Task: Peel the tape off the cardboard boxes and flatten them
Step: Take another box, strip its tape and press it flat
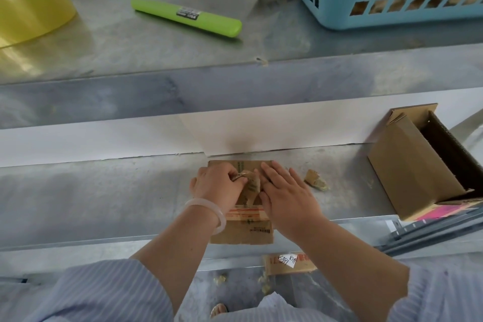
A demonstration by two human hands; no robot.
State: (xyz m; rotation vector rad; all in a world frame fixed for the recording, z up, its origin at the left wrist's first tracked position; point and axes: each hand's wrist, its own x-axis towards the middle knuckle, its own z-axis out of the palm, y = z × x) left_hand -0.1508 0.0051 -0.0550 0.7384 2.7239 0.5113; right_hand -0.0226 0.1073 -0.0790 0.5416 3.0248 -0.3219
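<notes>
- Brown cardboard, a flattened box [241,232], is laid on the grey metal table [104,191] directly in front of the person, its far edge close to the white back wall.
- The peeling step is judged to be in hand: a crumpled tape strip [251,185] is pinched in the curled fingers of the left hand [218,181] and raised off the middle of the card.
- The card is held down by the right hand [285,191], whose fingers are straight, close together and pressed flat just beside the strip.
- A band of red-printed tape [245,212] is seen across the card nearer the person, partly hidden by the left wrist, and appears not yet removed.
- For the next move, a steady, low pull along the strip toward the body is called for, so that the paper face is not torn. The right hand would have to be shifted out of the strip's path.
- An open box [413,165] is lying on its side well to the right, apparently not yet flattened. A scrap of peeled tape [315,180] is seen near the right hand.
- On the upper shelf [130,47], a green tool [187,17], a yellow tape roll [28,5] and a blue basket [392,8] are found, well apart from the work.
</notes>
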